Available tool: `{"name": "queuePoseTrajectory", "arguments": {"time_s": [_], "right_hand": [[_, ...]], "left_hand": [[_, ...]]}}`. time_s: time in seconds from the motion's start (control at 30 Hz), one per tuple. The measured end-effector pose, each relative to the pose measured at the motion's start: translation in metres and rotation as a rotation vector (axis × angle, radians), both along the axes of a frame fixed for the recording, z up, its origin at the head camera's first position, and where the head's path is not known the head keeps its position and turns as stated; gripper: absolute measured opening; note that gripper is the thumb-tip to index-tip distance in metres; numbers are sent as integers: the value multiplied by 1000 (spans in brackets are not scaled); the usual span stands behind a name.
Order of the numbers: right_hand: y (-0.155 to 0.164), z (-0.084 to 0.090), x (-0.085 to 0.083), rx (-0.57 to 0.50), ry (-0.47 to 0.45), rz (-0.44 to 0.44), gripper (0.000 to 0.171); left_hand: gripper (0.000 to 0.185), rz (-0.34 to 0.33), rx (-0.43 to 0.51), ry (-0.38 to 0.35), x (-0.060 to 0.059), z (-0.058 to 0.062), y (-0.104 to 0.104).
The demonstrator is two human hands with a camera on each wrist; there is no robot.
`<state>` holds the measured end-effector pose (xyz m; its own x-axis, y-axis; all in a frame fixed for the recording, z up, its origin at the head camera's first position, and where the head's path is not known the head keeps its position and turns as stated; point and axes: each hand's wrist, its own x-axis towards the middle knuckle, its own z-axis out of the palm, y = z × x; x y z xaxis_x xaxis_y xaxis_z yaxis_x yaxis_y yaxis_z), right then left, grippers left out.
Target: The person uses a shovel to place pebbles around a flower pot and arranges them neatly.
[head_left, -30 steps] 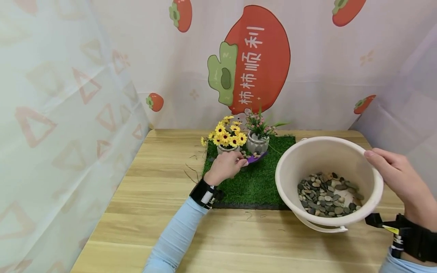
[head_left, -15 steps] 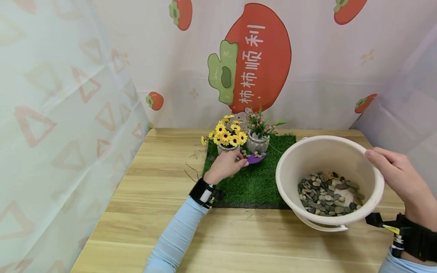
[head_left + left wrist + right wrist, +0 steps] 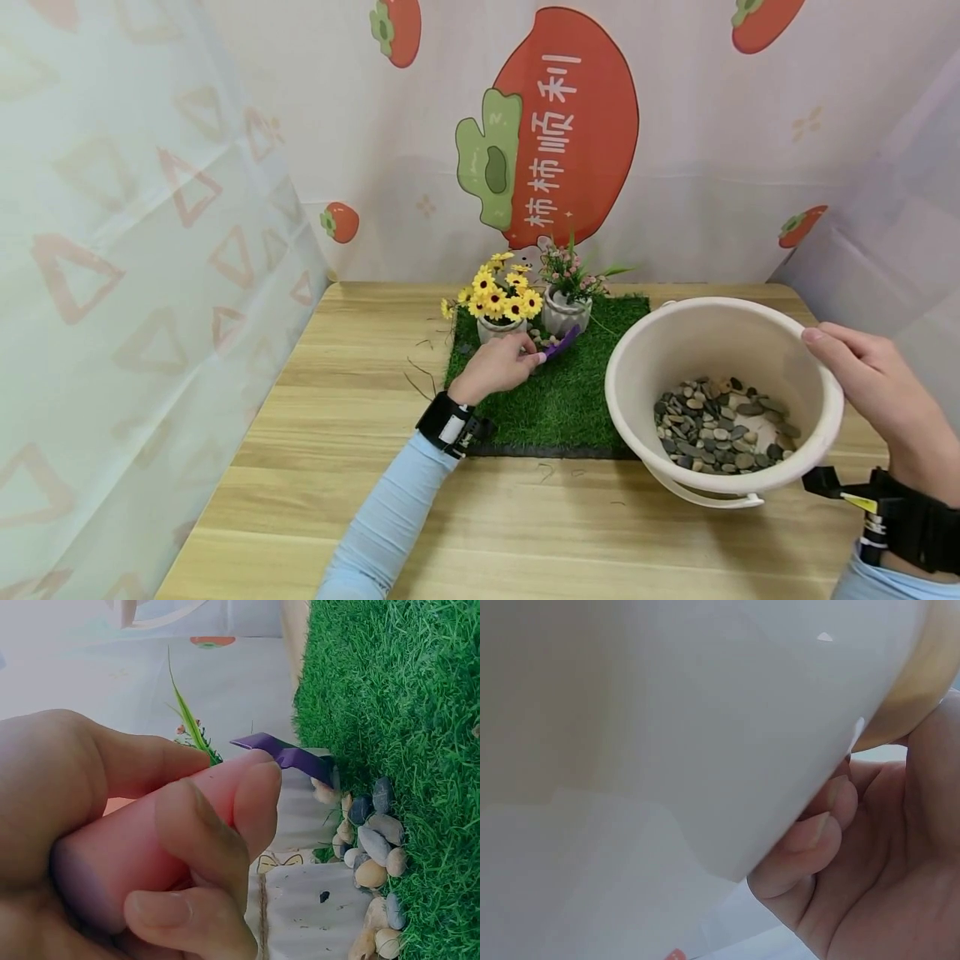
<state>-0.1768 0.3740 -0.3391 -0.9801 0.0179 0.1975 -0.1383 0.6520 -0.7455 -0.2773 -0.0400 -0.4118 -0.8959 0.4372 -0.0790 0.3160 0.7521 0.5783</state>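
My left hand [image 3: 495,364] grips the pink handle of a small toy shovel, whose purple blade [image 3: 562,342] is tilted on its side beside the pots. In the left wrist view, fingers curl round the pink handle [image 3: 124,855]. Pebbles [image 3: 375,847] lie along the pot bases on the artificial turf [image 3: 570,408]. A white pot of yellow flowers [image 3: 495,298] stands just beyond the hand, with a pot of pink flowers [image 3: 566,312] to its right. My right hand [image 3: 873,383] holds the rim of a cream bucket [image 3: 701,350], thumb on top and fingers against its outer wall.
Grey and tan pebbles [image 3: 712,429] cover much of the bucket's bottom. The bucket's handle [image 3: 705,502] hangs down at the front. The turf mat lies on a wooden table [image 3: 360,400], with stray grass strands to its left. A printed curtain [image 3: 412,167] closes off the back.
The shovel's blade, flat with pebbles on it half a second ago, has tipped toward the pots, and pebbles now lie beside it on the turf. The right hand and bucket stay put.
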Motion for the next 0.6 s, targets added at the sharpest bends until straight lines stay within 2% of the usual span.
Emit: {"name": "queuePoseTrajectory", "arguments": {"time_s": [0.13,0.37,0.5,0.6], "right_hand": [[0,0,0,-1,1,0,30],[0,0,0,1,-2,4,29],[1,0,0,2,-1,4,30],[1,0,0,6,-4,10,29]], "left_hand": [[26,-8,-10,40,0,1,1],[25,1,5,52,3,5,2],[28,-17,51,21,6,9,2],[30,-22,104,-35,10,13,2]]}}
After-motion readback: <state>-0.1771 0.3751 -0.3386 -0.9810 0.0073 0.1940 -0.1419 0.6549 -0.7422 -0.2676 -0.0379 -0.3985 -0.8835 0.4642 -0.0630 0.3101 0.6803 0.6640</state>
